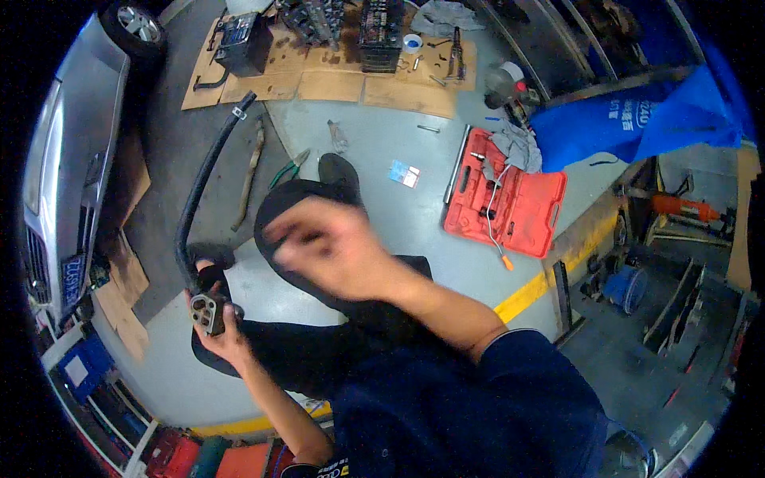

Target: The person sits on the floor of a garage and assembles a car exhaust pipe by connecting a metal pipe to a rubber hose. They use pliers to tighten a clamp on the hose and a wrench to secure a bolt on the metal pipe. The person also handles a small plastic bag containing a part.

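Head-worn fisheye — steeply down, close

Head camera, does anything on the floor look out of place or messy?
Yes. The open red tool case has a grey rag draped over it, and green-handled pliers and a bolt lie loose on the grey floor.

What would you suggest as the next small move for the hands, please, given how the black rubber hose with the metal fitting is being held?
Probably bring the right hand down to steady the long black rubber hose. Only the left hand holds it, gripping the grey metal fitting at its lower end, while the hose arcs up unsupported. The right hand is blurred in mid-air and seems to hold nothing.
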The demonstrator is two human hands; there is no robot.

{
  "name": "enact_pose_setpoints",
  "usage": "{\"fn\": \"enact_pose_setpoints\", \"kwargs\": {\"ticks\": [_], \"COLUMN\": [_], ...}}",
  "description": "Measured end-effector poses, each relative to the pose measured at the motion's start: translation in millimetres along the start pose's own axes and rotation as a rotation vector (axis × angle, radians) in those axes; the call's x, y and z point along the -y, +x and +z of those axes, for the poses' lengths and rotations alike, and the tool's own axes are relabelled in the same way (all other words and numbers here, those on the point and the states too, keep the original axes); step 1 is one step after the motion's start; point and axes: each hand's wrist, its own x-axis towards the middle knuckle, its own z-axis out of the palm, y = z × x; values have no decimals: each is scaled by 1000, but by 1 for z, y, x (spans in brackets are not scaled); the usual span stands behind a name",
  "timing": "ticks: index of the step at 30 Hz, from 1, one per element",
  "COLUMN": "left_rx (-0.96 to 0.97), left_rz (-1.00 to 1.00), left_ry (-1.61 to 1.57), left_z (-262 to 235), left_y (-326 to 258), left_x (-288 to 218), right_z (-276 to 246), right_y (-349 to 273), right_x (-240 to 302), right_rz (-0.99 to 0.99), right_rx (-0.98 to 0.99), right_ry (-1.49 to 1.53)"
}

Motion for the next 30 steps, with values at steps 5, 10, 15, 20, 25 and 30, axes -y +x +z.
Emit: {"fn": "enact_pose_setpoints", "kwargs": {"ticks": [5, 10, 15, 20, 25, 30], "left_rx": [-54, -74, -192, -283, -310, -223], "left_rz": [-173, -188, -499, -804, -979, -967], "left_ry": [-109, -75, -90, -189, -488, -430], "left_z": [53, 98, 135, 156, 154, 145], "left_y": [17, 32, 35, 18, -1, -17], "left_x": [36, 121, 175, 230, 258, 294], "right_z": [-189, -291, -284, -289, -294, -288], "right_y": [26, -30, -10, -2, -10, -15], "right_x": [-198, -354, -364, -375, -392, -374], "right_rz": [101, 428, 556, 555, 493, 585], "right_rx": [-530, -405, -268, -262, -606, -864], "right_ry": [-526, -1246, -1378, -1475, -1209, -129]}}
